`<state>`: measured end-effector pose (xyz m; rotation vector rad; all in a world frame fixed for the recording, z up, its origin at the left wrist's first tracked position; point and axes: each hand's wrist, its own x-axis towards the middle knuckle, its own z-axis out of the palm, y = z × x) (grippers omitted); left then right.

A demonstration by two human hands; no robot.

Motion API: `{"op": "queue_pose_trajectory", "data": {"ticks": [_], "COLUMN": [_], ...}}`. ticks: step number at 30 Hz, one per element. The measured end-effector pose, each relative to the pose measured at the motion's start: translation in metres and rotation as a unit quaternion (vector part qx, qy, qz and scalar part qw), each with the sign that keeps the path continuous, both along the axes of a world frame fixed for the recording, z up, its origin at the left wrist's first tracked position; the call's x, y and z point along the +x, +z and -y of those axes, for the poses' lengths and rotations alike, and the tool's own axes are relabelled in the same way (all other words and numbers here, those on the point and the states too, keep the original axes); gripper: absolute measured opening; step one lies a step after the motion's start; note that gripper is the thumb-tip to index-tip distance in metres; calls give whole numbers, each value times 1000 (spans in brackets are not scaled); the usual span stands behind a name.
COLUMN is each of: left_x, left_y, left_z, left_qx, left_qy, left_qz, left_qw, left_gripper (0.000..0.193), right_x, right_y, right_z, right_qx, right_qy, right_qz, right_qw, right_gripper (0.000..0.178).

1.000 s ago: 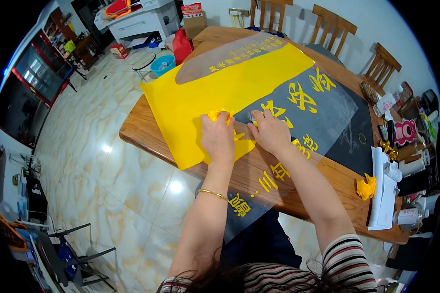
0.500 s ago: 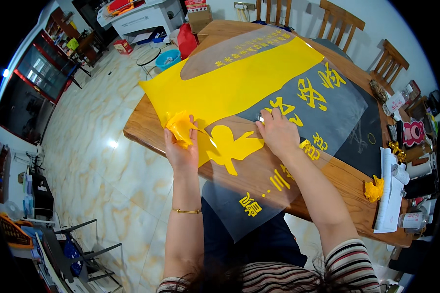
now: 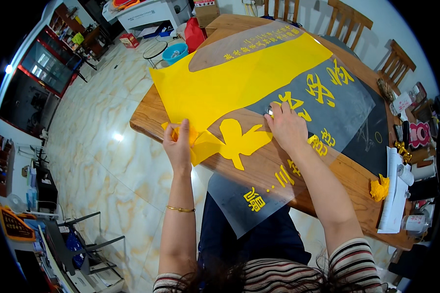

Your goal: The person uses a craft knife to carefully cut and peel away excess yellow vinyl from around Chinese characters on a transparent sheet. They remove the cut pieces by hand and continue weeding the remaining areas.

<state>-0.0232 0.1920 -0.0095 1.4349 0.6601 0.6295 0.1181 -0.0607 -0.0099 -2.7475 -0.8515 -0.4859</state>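
A clear plastic sheet [image 3: 232, 212] carrying yellow cut-out characters [image 3: 253, 199] lies over the table and hangs past its near edge. A broad piece of yellow vinyl film [image 3: 239, 83] covers its far-left part, joined to a narrower strip around a yellow leaf-like shape [image 3: 233, 141]. My left hand [image 3: 180, 152] is closed on a crumpled wad of yellow film [image 3: 192, 134] at the table's left edge. My right hand [image 3: 287, 128] rests over the sheet by the large characters, fingers closed around a small shiny metal object [image 3: 269, 111], mostly hidden.
On the right stand white paper sheets [image 3: 389, 195], a crumpled yellow scrap [image 3: 379, 188] and plastic bottles [image 3: 415, 222]. Wooden chairs [image 3: 349, 22] line the far side. A blue basin [image 3: 175, 52] and a red bag [image 3: 193, 35] are on the floor beyond the table [image 3: 146, 115].
My left hand has turned over, from palm up to fingers curled down around the crumpled film. The right hand keeps its place on the sheet. The whole view has shifted slightly.
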Motion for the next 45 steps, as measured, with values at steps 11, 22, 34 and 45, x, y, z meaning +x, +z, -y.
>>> {"op": "queue_pose_trajectory", "data": {"ticks": [11,22,34,45], "left_x": [-7,-8,4,4], "left_y": [-7,-10,-17,-9], "left_z": [39,34,33,39], "left_qx": [298,479,489,514], "left_qy": [-34,-2,-20,-45], "left_qz": [62,41,71,52], "left_qw": [952,877,869,855], "left_gripper": [54,25,12,25], "right_x": [-27,-88,-91,-100], "right_y": [27,34,34,35], "right_z": [26,30,25,17], "right_qx": [15,9,1,-13], "right_qy": [108,217,212,187], "right_qz": [-130,-91,-56,-47], "right_qw": [986,972,976,981], "right_gripper": [35,35,32,31]}}
